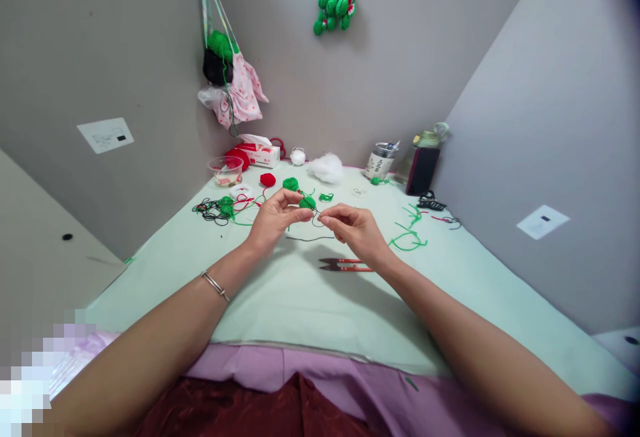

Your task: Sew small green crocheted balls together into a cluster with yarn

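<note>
The left hand (pixel 274 216) pinches a small green yarn piece (pixel 307 203) between its curved fingers and thumb, above the middle of the table (pixel 255 310). The right hand (pixel 357 226) faces it just beside, thumb and forefinger closed together on a thin dark thread (pixel 316 218) that loops down between the two hands. Whether a needle or hook is also in those fingertips is too small to tell.

A loose dark strand (pixel 310 239) lies on the table below the hands. Nearer the body, beneath the right wrist, are red-handled thread snips (pixel 343 268), their blades apart and pointing left. Beyond the hands sit a green yarn ball (pixel 291 184), a red yarn ball (pixel 267 180) and a fluffy heap of white stuffing (pixel 327 168). To the left, a tangle of black yarn (pixel 210 210) spreads near a clear plastic tub (pixel 226 172). To the right, a dark phone (pixel 423 171) leans upright against a bottle (pixel 427 138).
</note>
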